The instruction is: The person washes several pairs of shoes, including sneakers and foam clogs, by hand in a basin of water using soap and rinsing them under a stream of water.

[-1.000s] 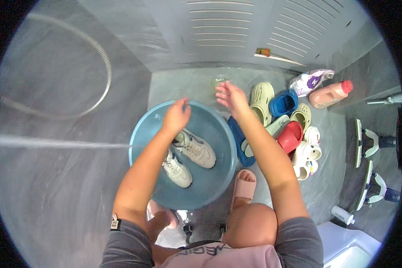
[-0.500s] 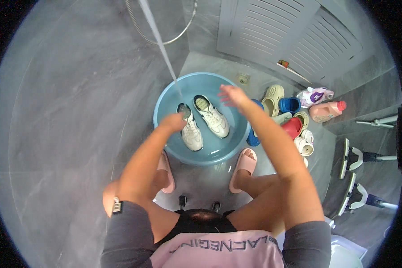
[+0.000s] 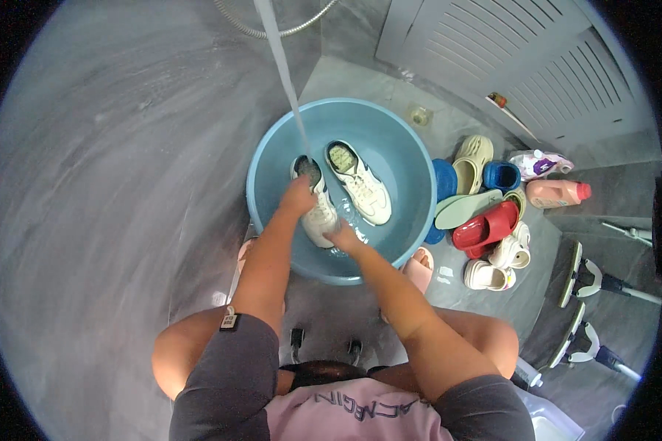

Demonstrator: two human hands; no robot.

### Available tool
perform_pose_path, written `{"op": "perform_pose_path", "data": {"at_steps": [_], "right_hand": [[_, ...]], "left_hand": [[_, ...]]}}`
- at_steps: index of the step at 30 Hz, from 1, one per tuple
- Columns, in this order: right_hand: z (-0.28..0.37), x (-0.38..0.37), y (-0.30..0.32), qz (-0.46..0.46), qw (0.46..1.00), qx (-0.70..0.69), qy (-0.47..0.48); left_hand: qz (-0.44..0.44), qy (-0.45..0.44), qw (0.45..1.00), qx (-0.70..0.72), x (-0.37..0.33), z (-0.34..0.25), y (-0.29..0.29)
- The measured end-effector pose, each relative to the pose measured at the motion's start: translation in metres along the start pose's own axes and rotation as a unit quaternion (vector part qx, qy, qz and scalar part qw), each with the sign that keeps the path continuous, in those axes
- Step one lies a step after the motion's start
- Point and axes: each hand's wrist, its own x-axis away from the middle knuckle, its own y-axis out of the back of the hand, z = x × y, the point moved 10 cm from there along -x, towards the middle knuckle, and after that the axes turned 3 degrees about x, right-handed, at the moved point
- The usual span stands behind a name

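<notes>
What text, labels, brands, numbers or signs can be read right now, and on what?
Shirt: dark outlined lettering across the pink front, partly hidden; not transcribed here.
Tag on left sleeve: pale marks, too small to read.
Pouch: purple mark, too small to read.
Pink bottle: no legible text.
Shoes in the basin: no legible text.

Left hand [image 3: 299, 195] held left white sneaker [image 3: 322, 219] beside its opening; right hand [image 3: 341, 237] was at its toe. Water stream [image 3: 282, 73] ran down to that opening. Second white sneaker [image 3: 366, 194] lay just beside it, same blue basin [image 3: 408, 198]. Floor right of basin: red slide [image 3: 485, 229], pale green slide [image 3: 469, 208], assorted clogs [image 3: 474, 156], pink bottle [image 3: 555, 193]. Louvered door [image 3: 467, 44] stood beyond.
</notes>
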Motion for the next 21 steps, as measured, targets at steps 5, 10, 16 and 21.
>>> {"op": "perform_pose_path", "data": {"at_steps": [5, 10, 16, 21], "right_hand": [[-0.028, -0.012, -0.004, -0.017, 0.999, -0.006, -0.038], [-0.012, -0.016, 0.026, -0.086, 0.98, 0.132, -0.123], [0.068, -0.008, 0.131, -0.158, 0.978, 0.13, -0.044], [0.161, 0.025, 0.217, -0.222, 0.972, -0.052, 0.05]], "left_hand": [[0.113, -0.013, 0.969, -0.221, -0.006, -0.043, -0.012], [0.036, 0.061, 0.996, -0.048, -0.017, -0.016, 0.002], [-0.025, 0.206, 0.946, 0.249, -0.016, 0.028, 0.016], [-0.085, 0.324, 0.715, 0.613, -0.005, -0.002, 0.007]]}}
